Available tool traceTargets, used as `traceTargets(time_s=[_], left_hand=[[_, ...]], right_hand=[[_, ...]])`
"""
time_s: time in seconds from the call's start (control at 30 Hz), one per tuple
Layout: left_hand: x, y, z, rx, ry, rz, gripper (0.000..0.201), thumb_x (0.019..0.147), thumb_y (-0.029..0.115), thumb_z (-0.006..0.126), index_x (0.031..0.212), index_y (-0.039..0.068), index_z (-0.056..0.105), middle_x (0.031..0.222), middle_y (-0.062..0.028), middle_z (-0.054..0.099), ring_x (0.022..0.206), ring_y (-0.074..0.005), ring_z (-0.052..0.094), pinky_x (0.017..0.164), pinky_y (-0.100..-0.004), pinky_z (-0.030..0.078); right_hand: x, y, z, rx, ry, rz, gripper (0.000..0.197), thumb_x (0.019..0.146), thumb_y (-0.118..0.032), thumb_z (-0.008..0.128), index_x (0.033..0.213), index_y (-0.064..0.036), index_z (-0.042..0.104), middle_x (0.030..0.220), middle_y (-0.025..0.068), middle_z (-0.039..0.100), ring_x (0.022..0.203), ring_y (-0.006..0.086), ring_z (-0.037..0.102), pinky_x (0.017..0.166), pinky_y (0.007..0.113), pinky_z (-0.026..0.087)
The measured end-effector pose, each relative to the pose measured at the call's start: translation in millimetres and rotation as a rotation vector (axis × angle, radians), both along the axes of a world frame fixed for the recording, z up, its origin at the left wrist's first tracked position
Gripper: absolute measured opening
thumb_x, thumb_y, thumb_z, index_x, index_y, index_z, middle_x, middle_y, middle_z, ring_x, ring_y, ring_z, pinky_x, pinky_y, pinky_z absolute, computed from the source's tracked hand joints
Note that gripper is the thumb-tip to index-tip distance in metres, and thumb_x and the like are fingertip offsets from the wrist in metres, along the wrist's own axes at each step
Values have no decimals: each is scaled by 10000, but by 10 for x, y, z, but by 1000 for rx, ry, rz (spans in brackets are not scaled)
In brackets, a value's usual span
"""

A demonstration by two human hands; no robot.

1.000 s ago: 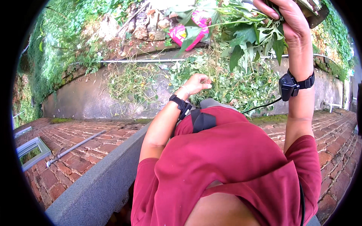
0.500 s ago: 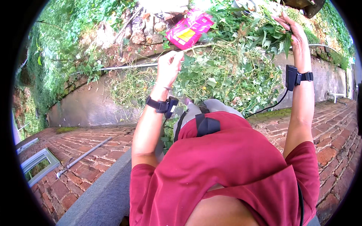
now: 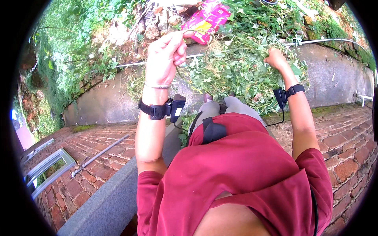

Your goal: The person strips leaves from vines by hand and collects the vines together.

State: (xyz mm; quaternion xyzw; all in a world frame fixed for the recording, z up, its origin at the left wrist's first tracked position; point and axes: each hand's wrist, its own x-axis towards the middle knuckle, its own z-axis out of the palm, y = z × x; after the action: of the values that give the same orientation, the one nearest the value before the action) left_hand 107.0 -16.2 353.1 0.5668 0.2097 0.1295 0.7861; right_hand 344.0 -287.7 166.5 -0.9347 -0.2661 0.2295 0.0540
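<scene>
My left hand [image 3: 167, 53] is raised and closed in a pinch on a thin green vine stem [image 3: 178, 73]. One end of the stem arches out past the fingertips and another part hangs below the palm. Under and between my hands lies a tangled heap of leafy green vines [image 3: 224, 74], spread over a concrete strip. My right hand [image 3: 277, 59] is closed at the right side of this heap, among the leaves. Whatever its fingers grip is hidden. Each wrist carries a strapped black device.
A bright pink plastic bag [image 3: 208, 19] with a yellow patch lies beyond the heap. A pale pipe [image 3: 130, 64] runs along the concrete edge [image 3: 94, 102]. Stones [image 3: 173, 19] and undergrowth lie behind. Brick walls [image 3: 350, 157] and a grey ledge [image 3: 106, 188] are near me.
My right hand has come down and left, from open fingers beside a leafy bunch to closed at the heap. My left hand has risen slightly, with a stem now visible in its pinch.
</scene>
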Motion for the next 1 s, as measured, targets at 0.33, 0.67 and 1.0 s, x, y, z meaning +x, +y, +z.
traceTargets(time_s=[0.33, 0.67, 1.0], left_hand=[[-316, -341, 857, 248, -382, -10, 494, 1028, 206, 491, 1417, -82, 391, 729, -31, 520, 592, -65, 379, 527, -222, 324], [-1028, -582, 1803, 616, -537, -42, 422, 978, 278, 547, 1397, 236, 518, 663, 35, 497, 573, -97, 283, 513, -263, 233], [-1201, 64, 1458, 700, -490, 315, 481, 1047, 277, 413, 1512, 216, 307, 695, -20, 490, 553, -96, 359, 514, -238, 302]], right_hand=[[-682, 322, -745, -76, 132, 347, 223, 790, -123, 634, 988, -31, 679, 1032, 209, 683, 945, 368, 679, 796, 449, 552], [-867, 1330, -691, 394, 372, 77, 686, 744, -424, 792, 1333, -149, 572, 1180, 174, 661, 1106, 343, 626, 902, 441, 504], [-1008, 1816, -381, 467, 477, -82, 467, 749, -406, 755, 983, -4, 714, 932, 220, 704, 924, 358, 680, 845, 463, 500]])
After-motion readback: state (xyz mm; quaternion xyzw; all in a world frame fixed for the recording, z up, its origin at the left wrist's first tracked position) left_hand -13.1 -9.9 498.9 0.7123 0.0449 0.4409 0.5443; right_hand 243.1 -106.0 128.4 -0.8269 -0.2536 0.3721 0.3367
